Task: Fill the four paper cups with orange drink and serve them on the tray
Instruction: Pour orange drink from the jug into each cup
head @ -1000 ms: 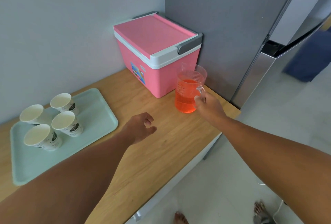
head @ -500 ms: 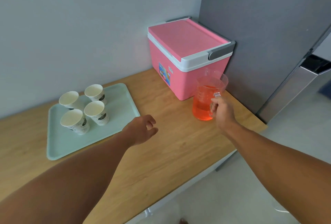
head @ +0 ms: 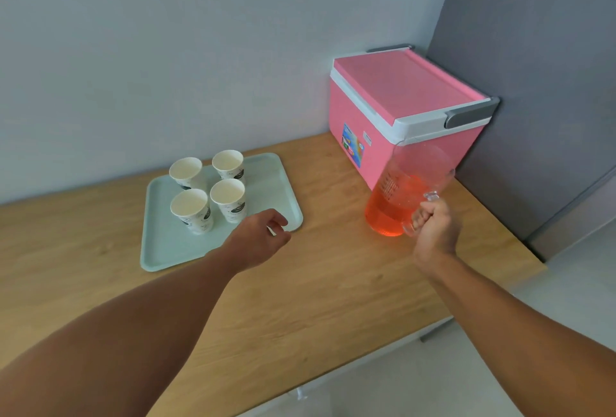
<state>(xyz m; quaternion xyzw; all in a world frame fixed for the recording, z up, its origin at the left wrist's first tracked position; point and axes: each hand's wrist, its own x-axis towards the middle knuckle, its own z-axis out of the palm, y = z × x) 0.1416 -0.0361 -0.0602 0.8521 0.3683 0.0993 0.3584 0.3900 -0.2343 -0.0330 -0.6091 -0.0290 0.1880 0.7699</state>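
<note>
The right hand (head: 433, 233) curls round the clear handle of a transparent jug (head: 403, 196), which tilts toward the tray and is about half full of orange drink; whether its base touches the worktop (head: 300, 300) cannot be told. Raised measuring marks run down the jug's side, too faint to read. The left hand (head: 258, 238) hovers with fingers loosely bent and holds nothing, its fingertips over the near right corner of the pale green tray (head: 160, 250).

On the far half of that tray stand four paper cups in a square: far-left cup (head: 186, 171), far-right cup (head: 228, 164), near-left cup (head: 191, 211) and near-right cup (head: 229, 199). All are upright and show only white insides, with no drink in them. Each carries a dark printed emblem on its side, too small to make out.

Right of the tray, well apart from it and against the wall, sits a pink cooler box (head: 400, 116) with its lid closed, a white rim and a grey latch. A colourful sticker on its front face bears writing that is illegible. The jug partly covers the cooler's lower near corner. Both forearms are cut off by the bottom edge of the view.
</note>
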